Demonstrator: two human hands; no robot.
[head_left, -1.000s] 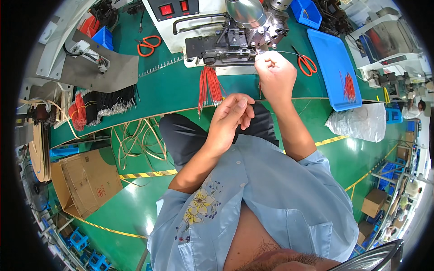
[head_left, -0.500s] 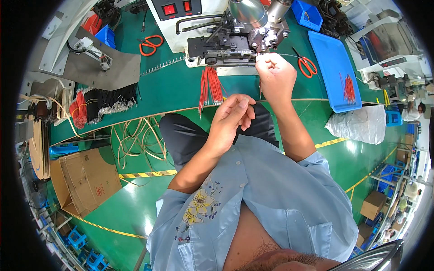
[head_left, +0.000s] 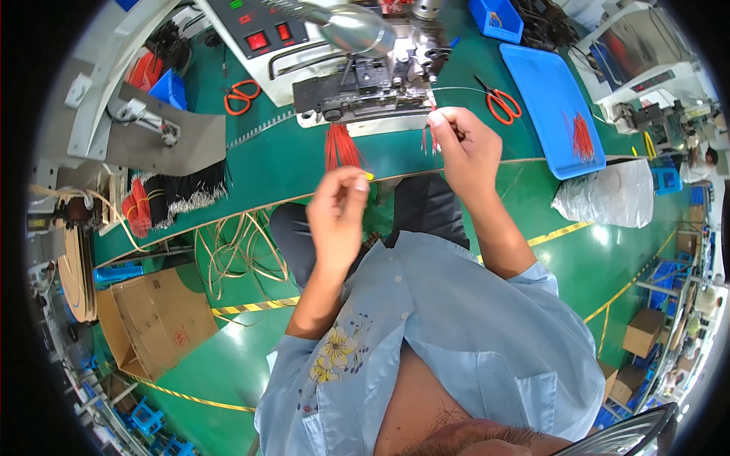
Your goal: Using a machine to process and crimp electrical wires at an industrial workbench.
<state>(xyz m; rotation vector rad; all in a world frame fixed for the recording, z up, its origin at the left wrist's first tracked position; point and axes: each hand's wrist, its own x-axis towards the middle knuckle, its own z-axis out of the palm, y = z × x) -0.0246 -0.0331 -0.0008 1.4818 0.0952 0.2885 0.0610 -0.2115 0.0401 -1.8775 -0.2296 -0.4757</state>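
A metal terminal-crimping press (head_left: 365,87) stands on the green bench. Just below its head, my right hand (head_left: 470,144) is closed, thumb against forefinger, on a thin red wire (head_left: 433,106). A few more red wires hang beside those fingertips. To the left, a bundle of red wires (head_left: 340,144) lies under the front of the press toward the bench edge. My left hand (head_left: 337,216) is over the bundle's lower ends, fingers curled and thumb bent in; whatever lies between them is hidden.
Orange-handled scissors (head_left: 502,106) and a blue tray (head_left: 559,114) with red wires lie to the right. Another pair of scissors (head_left: 242,97) and a terminal strip (head_left: 262,128) are left of the press. Black and red wire bundles (head_left: 190,186) rest at far left, above a cardboard box (head_left: 163,323).
My left hand has moved left and forward to the red wire bundle. My right hand has drawn slightly back from the press head. The whole view has shifted a little.
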